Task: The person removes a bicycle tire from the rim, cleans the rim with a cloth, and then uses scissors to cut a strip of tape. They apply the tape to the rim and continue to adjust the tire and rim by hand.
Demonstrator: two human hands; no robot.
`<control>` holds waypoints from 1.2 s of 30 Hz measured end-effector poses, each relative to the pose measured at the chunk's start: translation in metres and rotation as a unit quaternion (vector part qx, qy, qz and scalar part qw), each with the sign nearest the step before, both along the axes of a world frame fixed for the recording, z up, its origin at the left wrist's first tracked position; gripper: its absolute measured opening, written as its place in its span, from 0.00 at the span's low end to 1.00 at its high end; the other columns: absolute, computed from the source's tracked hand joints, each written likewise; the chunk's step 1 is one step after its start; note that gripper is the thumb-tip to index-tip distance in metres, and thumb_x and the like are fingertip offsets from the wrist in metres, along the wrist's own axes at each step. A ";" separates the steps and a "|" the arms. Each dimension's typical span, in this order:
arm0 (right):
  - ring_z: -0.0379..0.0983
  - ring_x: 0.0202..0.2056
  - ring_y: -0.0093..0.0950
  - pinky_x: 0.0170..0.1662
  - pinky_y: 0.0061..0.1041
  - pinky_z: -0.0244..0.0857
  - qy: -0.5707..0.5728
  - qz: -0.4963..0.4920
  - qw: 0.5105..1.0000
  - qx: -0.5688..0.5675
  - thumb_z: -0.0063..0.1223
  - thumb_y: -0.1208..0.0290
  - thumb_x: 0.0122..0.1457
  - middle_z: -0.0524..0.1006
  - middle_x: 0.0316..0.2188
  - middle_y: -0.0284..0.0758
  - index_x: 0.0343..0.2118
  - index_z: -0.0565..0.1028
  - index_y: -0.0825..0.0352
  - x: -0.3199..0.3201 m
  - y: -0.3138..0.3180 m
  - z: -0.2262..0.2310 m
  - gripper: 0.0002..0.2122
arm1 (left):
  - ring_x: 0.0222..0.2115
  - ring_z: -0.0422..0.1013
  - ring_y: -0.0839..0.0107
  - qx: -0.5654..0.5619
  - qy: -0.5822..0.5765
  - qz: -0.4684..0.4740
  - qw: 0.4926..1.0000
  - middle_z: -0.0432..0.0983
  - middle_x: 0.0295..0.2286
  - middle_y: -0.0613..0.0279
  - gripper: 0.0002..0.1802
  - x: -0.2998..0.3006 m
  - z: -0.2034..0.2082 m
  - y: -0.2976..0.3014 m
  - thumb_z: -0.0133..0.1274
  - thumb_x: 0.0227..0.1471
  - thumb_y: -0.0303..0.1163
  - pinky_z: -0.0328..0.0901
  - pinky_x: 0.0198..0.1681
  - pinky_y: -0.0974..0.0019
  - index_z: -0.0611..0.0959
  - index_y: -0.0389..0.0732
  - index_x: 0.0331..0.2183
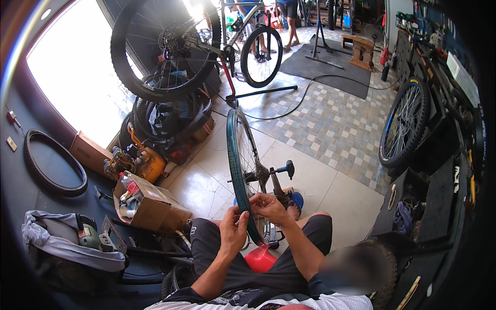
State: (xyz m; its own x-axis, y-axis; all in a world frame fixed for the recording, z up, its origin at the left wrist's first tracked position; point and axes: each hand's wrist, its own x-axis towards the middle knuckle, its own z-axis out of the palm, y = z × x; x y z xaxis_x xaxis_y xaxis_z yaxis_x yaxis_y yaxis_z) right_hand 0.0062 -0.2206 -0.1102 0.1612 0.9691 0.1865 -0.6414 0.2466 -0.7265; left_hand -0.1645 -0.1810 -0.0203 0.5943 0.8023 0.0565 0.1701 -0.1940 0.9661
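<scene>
A bicycle wheel (238, 170) without a tyre stands upright before me, its rim covered by a dark green rim tape (234, 150). Its cassette (263, 176) faces right, beside a black-handled stand (284, 169). My left hand (235, 230) is closed on the near part of the rim, thumb along its left side. From the right, my right hand (268, 208) pinches at the same stretch of tape, fingertips close to the left ones; what lies between the fingertips is too small to make out. A red plastic piece (260, 260) sits below the rim between my thighs.
A mountain bike (206, 44) hangs on a repair stand ahead. To the left are a cardboard box (160, 209), an orange compressor (150, 163) and a loose tyre (54, 163). A hose (305, 98) crosses the floor. Another wheel (405, 124) leans right; people stand far back.
</scene>
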 end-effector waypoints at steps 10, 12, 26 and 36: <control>0.77 0.47 0.18 0.53 0.20 0.71 -0.029 0.008 0.999 -0.022 0.59 0.70 0.69 0.82 0.44 0.32 0.48 0.78 0.71 0.010 0.005 -0.013 0.11 | 0.33 0.74 0.81 0.008 -0.042 0.016 0.999 0.79 0.34 0.62 0.17 0.006 0.002 -0.003 0.56 0.66 0.27 0.72 0.35 0.74 0.75 0.32 0.53; 0.77 0.48 0.19 0.53 0.21 0.72 -0.005 0.024 0.999 -0.028 0.59 0.70 0.69 0.82 0.44 0.32 0.49 0.77 0.71 0.009 0.005 -0.014 0.11 | 0.32 0.74 0.81 0.014 -0.032 0.012 0.999 0.79 0.34 0.62 0.17 0.004 -0.001 -0.002 0.57 0.66 0.27 0.72 0.35 0.74 0.75 0.32 0.53; 0.77 0.49 0.19 0.53 0.19 0.70 -0.002 0.128 0.989 -0.068 0.54 0.72 0.71 0.82 0.49 0.33 0.59 0.74 0.75 0.017 0.005 0.011 0.18 | 0.30 0.73 0.80 0.091 0.009 0.035 0.995 0.76 0.29 0.62 0.11 0.001 0.000 -0.009 0.56 0.66 0.26 0.69 0.29 0.73 0.69 0.36 0.37; 0.77 0.49 0.24 0.53 0.23 0.72 0.120 0.152 0.980 -0.036 0.58 0.76 0.68 0.80 0.49 0.35 0.56 0.73 0.71 0.014 0.010 0.001 0.16 | 0.24 0.71 0.78 0.101 -0.027 0.045 0.994 0.75 0.24 0.59 0.11 0.006 -0.005 -0.007 0.57 0.66 0.27 0.64 0.24 0.70 0.70 0.35 0.37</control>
State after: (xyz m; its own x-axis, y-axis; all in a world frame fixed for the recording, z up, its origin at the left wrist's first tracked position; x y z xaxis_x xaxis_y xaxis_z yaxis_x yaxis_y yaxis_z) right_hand 0.0203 -0.2110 -0.1093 -0.1064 0.9884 0.1083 -0.8316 -0.0287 -0.5546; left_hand -0.1586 -0.1878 -0.0258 0.5122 0.8212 0.2515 0.1445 -0.3710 0.9173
